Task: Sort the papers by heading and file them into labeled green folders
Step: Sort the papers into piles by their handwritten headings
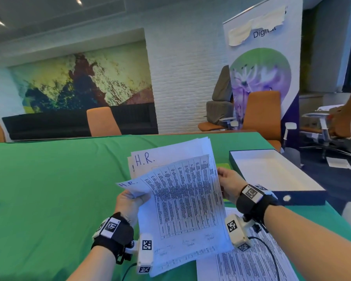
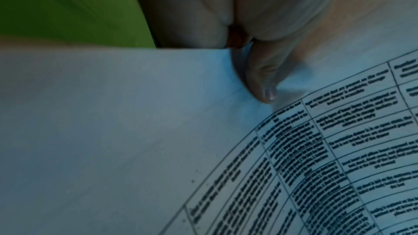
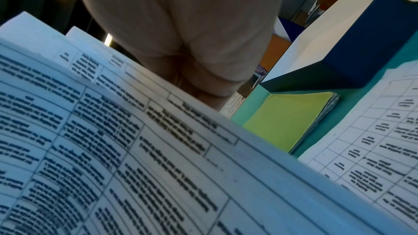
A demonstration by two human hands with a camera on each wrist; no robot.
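On the left, the left hand pinches the near left edge of a sheaf of papers held up above the green tablecloth; the left wrist view shows its thumb pressed flat on the blank margin. The front sheet is white, printed with a dense table of small dark text, and its top left corner curls forward, showing a handwritten "H.R." heading. Behind it, another sheet rises higher and also bears "H.R." in blue ink. On the right edge of the sheaf, the right hand grips the pages, fingers curled behind them. Just beyond that hand lies a light green folder flat on the cloth, beside an open dark blue box with a pale interior. More printed sheets lie on the cloth under the right forearm.
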